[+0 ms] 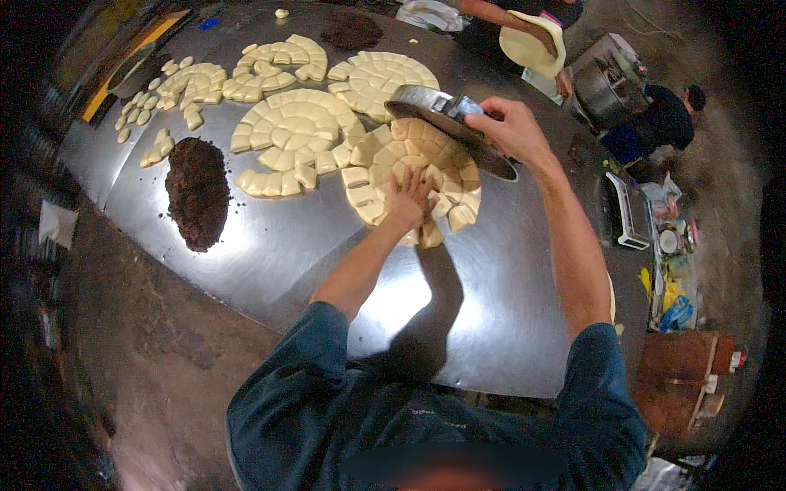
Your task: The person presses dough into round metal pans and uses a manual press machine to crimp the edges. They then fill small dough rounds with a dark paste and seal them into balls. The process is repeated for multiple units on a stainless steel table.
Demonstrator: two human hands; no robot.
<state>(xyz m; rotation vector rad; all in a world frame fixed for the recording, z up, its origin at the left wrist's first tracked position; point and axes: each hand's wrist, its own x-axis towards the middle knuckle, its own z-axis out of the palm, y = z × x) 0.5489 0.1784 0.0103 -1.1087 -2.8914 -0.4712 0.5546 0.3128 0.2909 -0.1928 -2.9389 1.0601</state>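
Observation:
My left hand (408, 196) lies with fingers spread on a pale dough round (463, 173) that is cut into many small pieces. Some pieces along its near edge stand apart from the rest. In my right hand (516, 131) is a round metal dough cutter (424, 105), tilted and raised above the far side of that round. Its underside is hidden, and its shadow falls across the dough. Another cut dough round (295, 123) sits to the left, and one more cut round (391, 75) lies farther back.
A dark crumbly mound (196, 192) rests on the metal table (270, 254), with small oval dough pieces (135, 110) behind it. Across the table a person's arm holds a pale dough sheet (532, 49). A scale-like device (626, 211) and a metal pot (604, 92) stand to the right.

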